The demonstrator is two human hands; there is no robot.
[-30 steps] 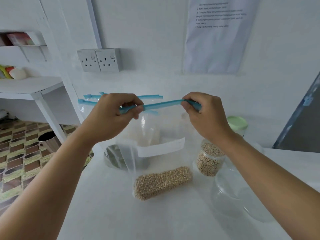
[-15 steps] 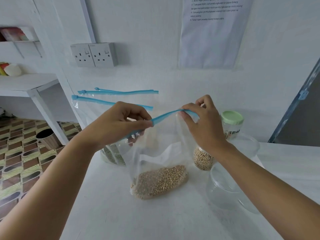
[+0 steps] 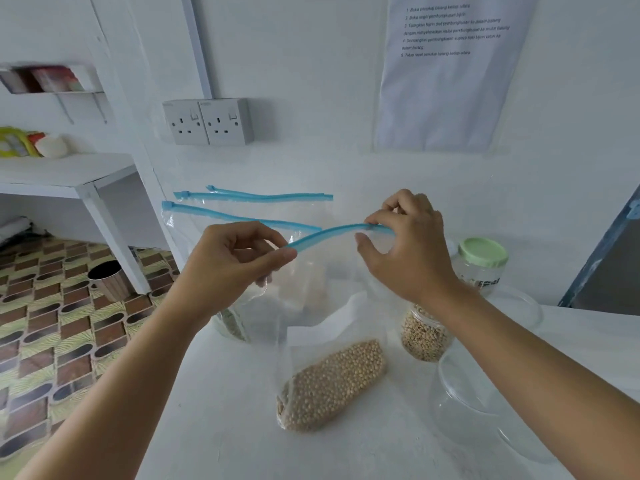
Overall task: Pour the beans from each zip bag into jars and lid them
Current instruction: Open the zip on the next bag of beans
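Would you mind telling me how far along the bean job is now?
Done: one small jar holds pale beans. In hand: the left hand and right hand pinch the blue zip of the front bag, its beans inside. Left: pouring into the empty clear jar, the bags behind, and lids.

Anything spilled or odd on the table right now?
Nothing stands out. No loose beans show on the white table; the tan beans sit inside the clear plastic zip bag, held by left hand and right hand.
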